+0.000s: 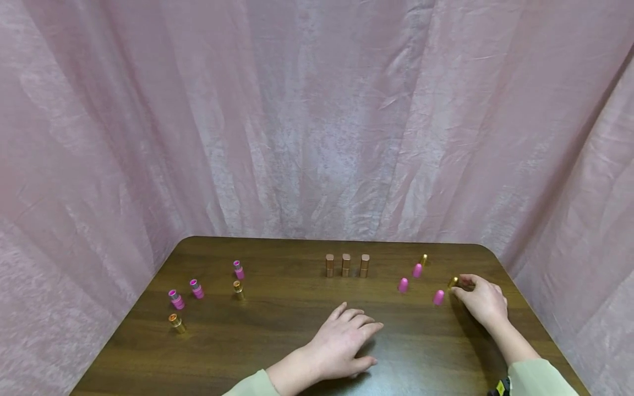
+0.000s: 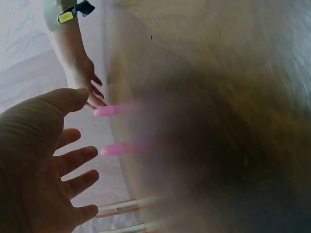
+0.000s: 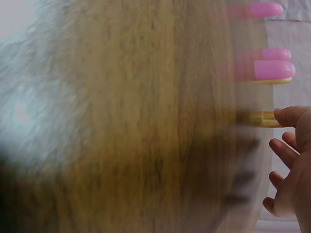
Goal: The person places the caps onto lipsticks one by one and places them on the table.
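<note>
On the right of the table, my right hand (image 1: 481, 301) pinches a small gold lipstick cap (image 1: 453, 282) between thumb and finger. The right wrist view has the same gold cap standing upright at the fingertips. Around it stand three pink caps (image 1: 438, 297), and a second gold cap (image 1: 424, 259) is partly behind one of them. My left hand (image 1: 342, 341) is over the front middle of the table, fingers spread, holding nothing. In the left wrist view, its fingers (image 2: 77, 160) are apart from the pink caps (image 2: 114, 149) beyond.
Three rose-gold lipsticks (image 1: 346, 265) stand in a row at the back middle. To the left are three uncapped pink lipstick tubes (image 1: 196, 289) and two gold ones (image 1: 239, 290). A pink curtain (image 1: 317, 121) surrounds the brown wooden table (image 1: 277, 319).
</note>
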Demonstrator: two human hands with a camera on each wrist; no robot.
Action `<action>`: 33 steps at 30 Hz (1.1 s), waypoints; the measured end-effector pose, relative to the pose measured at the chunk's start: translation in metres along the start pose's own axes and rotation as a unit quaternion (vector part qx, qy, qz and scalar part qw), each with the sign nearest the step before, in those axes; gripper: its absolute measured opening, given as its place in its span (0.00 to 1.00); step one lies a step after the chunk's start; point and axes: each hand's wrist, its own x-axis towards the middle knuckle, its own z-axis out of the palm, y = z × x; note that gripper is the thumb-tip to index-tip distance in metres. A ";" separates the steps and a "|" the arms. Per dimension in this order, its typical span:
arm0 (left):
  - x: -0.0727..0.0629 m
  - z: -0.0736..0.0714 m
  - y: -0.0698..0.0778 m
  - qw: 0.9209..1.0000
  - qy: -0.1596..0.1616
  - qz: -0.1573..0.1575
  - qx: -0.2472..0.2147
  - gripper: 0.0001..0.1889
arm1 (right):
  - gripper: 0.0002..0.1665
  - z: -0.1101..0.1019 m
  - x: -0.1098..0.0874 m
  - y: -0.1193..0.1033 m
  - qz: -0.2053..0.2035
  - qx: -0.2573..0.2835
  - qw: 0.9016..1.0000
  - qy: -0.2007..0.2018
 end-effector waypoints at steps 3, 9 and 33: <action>0.001 0.003 0.003 1.000 0.000 -0.003 -0.005 0.33 | 0.29 0.002 0.003 0.001 0.004 -0.004 1.000 -0.002; 0.001 0.006 0.005 1.000 -0.009 -0.011 -0.015 0.32 | 0.26 0.003 0.007 0.002 0.022 -0.009 1.000 0.009; -0.017 -0.004 -0.017 0.997 -0.030 -0.051 -0.050 0.33 | 0.28 -0.018 -0.008 -0.011 0.030 0.082 0.995 0.043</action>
